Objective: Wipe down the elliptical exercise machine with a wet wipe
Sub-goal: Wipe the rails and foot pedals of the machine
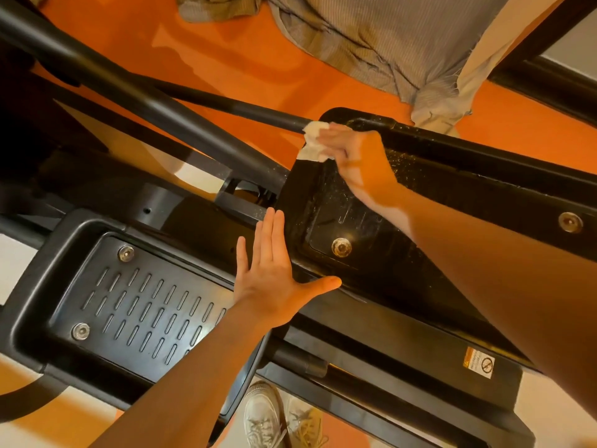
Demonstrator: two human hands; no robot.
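Note:
I look straight down on the black elliptical machine. Its right foot pedal point(326, 202) is glossy, wet and speckled. My right hand point(358, 163) presses a crumpled white wet wipe point(314, 142) against the far left corner of that pedal, fingers curled over the wipe. My left hand point(271, 273) lies flat with straight fingers on the pedal's near left rim, thumb spread to the right. The left foot pedal point(129, 302), matte with ribbed slots and metal bolts, sits at lower left.
Black tubular arms point(122, 88) of the machine cross the upper left. A grey striped curtain point(403, 43) hangs onto the orange floor point(258, 59) at the top. My shoes point(258, 418) stand at the bottom. A warning sticker point(478, 365) sits on the frame at lower right.

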